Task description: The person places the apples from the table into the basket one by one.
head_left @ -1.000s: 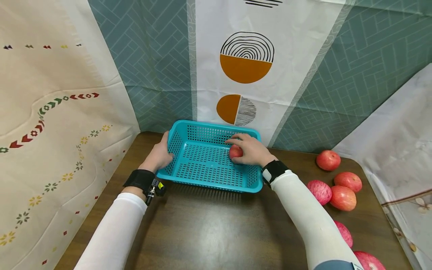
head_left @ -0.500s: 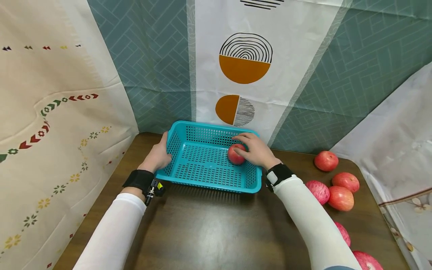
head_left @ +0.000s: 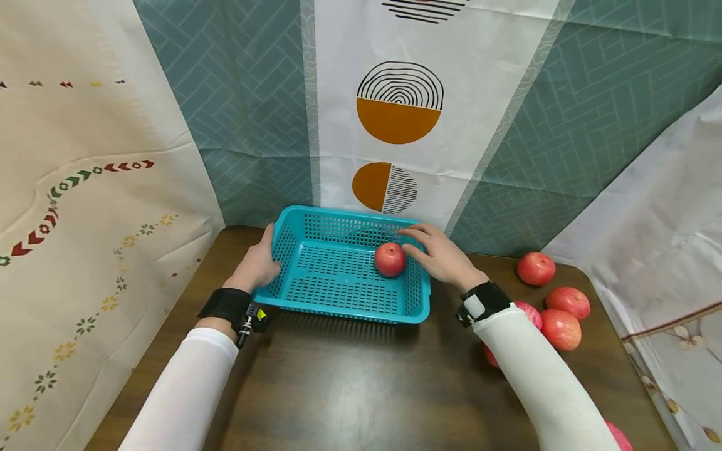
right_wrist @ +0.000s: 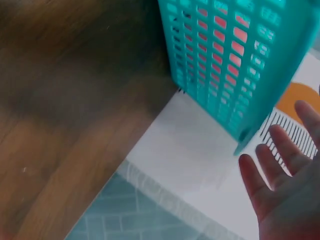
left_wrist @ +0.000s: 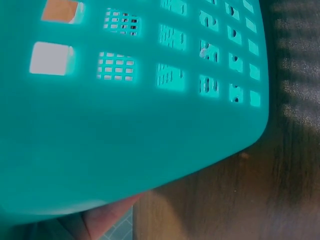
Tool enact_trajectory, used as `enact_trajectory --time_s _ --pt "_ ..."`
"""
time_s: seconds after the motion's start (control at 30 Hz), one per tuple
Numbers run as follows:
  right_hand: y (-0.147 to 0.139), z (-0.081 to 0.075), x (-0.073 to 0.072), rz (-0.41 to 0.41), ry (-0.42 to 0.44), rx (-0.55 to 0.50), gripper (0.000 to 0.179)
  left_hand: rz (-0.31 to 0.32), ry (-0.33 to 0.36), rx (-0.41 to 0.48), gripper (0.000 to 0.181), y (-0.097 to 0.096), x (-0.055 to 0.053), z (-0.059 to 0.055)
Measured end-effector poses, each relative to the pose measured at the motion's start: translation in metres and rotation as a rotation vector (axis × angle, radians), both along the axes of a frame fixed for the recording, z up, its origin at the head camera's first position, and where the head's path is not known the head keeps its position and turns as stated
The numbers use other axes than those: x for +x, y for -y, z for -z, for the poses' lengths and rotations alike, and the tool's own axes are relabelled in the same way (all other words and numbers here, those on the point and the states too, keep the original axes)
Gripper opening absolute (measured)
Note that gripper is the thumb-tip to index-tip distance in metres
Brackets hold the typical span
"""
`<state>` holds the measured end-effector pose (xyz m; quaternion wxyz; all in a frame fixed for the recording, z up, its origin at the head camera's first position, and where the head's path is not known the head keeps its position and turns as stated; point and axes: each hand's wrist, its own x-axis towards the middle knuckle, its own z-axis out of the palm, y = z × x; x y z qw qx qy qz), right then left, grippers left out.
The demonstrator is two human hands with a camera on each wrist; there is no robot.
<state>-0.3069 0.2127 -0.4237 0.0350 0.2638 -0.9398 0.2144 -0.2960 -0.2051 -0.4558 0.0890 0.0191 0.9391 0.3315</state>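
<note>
A turquoise perforated plastic basket (head_left: 346,274) stands on the table, with one red apple (head_left: 390,259) on its floor at the right. My left hand (head_left: 255,268) grips the basket's left rim, thumb inside the wall. The left wrist view is filled by the basket's outer wall (left_wrist: 125,120), with a bit of the hand (left_wrist: 107,215) below the rim. Over the right rim, my right hand (head_left: 442,254) is spread with nothing in it, just right of the apple. The right wrist view shows its straight, parted fingers (right_wrist: 255,180) beside the basket corner.
Several more red apples lie on the wooden table (head_left: 338,376) at the right, one at the back (head_left: 536,268), others partly behind the right sleeve (head_left: 541,363). A patterned cloth (head_left: 395,37) hangs behind the basket. Cloths also border the table left and right.
My right hand has let go of the apple and drawn back to the right, over the rim. The apple stays in the basket. My left hand keeps its hold on the rim.
</note>
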Motion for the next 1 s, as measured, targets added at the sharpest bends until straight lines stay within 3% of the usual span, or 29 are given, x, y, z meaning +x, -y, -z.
enact_trajectory --time_s 0.33,0.73,1.0 --pt "-0.029 -0.01 0.014 0.059 0.075 0.015 0.052 0.0 -0.025 -0.008 0.096 0.01 -0.001 -0.004" --pt "-0.082 -0.014 0.053 0.082 0.165 0.135 0.055 0.02 -0.021 0.007 0.095 0.001 0.001 -0.003" --pt "-0.111 -0.007 0.084 0.073 0.18 0.187 0.053 0.022 -0.021 0.009 0.094 -0.001 0.001 -0.003"
